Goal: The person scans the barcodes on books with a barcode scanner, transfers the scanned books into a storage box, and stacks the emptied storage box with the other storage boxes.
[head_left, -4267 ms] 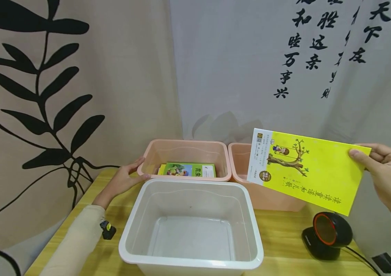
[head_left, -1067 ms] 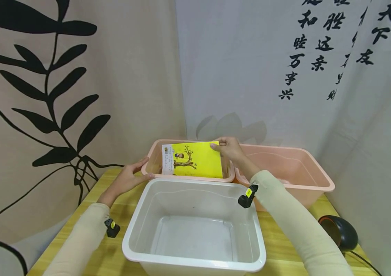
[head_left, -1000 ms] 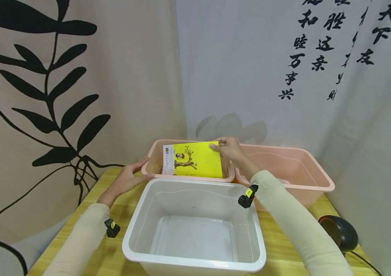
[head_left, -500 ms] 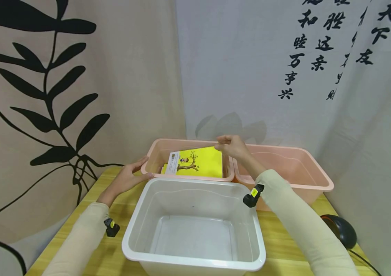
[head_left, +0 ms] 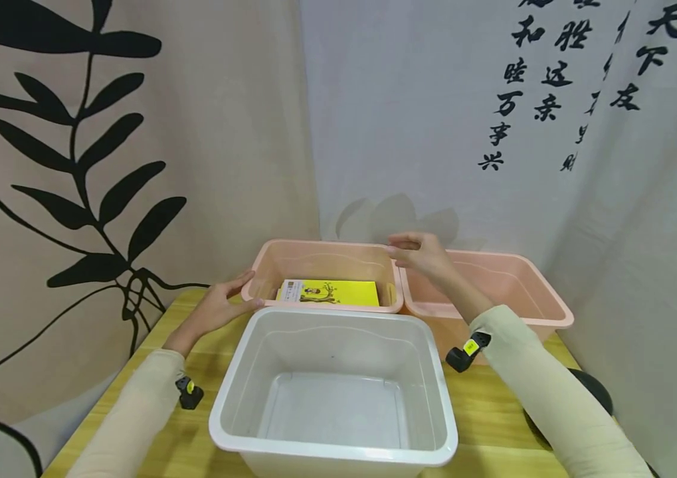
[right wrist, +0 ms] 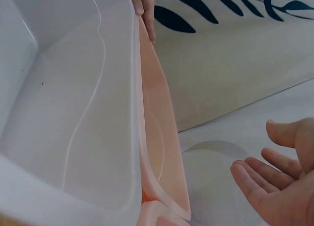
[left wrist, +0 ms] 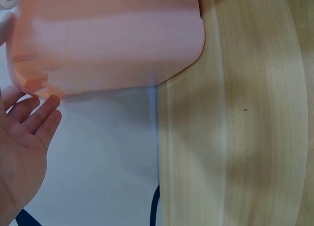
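Note:
A yellow book (head_left: pixel 344 293) with a tree-and-swing picture lies inside the left pink plastic bin (head_left: pixel 329 248), on top of other books that are mostly hidden. My left hand (head_left: pixel 214 317) grips that bin's left front corner, thumb along the front rim and fingers at the side. The left wrist view shows those fingertips (left wrist: pixel 51 106) against the pink wall. Above the spot where the two pink bins meet, my right hand (head_left: pixel 424 255) hovers with nothing in it. Its fingers are loosely extended and apart from the rims, as the right wrist view shows.
Against the left pink bin's front stands a larger white bin (head_left: pixel 332 453) with nothing inside. The right pink bin (head_left: pixel 487 262) sits beside the left one. A black round device (head_left: pixel 592 388) is partly hidden behind my right sleeve (head_left: pixel 553 392). All stand on a wooden table (head_left: pixel 478 425).
My right hand brought the yellow book from the right into the left pink bin and let go; the book dropped flat. That hand has drawn back right. My left hand stayed at the corner.

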Action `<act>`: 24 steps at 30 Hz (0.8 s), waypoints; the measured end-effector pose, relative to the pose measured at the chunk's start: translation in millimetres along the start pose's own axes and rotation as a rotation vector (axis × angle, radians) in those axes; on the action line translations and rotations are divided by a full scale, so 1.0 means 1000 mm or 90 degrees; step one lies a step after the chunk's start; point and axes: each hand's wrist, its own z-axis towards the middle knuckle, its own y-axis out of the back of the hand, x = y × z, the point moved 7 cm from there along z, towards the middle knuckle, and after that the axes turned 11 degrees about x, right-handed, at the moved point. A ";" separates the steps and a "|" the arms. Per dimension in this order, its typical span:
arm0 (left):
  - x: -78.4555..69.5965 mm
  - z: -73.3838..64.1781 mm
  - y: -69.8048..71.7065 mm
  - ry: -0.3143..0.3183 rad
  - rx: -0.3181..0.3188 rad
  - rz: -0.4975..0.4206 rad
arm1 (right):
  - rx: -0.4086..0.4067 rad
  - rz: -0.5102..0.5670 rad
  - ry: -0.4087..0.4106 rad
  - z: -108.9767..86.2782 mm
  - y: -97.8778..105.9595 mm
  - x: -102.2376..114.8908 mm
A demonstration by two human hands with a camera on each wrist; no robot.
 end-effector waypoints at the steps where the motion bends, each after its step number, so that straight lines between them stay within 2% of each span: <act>1: 0.000 0.000 0.000 0.000 0.002 0.003 | 0.005 0.000 0.006 -0.003 0.000 0.001; 6: -0.004 0.001 0.002 -0.003 0.008 0.028 | 0.017 -0.018 0.024 -0.020 0.002 0.004; 12: -0.010 -0.006 0.008 -0.012 -0.016 0.053 | 0.030 -0.026 0.048 -0.040 0.004 0.007; 16: -0.016 -0.018 0.012 -0.043 -0.045 0.041 | 0.029 -0.039 0.057 -0.055 0.009 0.003; 19: -0.022 -0.030 0.015 -0.069 -0.064 0.035 | 0.016 -0.074 0.058 -0.069 0.013 0.000; 24: -0.034 -0.050 0.013 -0.086 -0.069 0.034 | -0.006 -0.123 0.081 -0.095 0.018 -0.006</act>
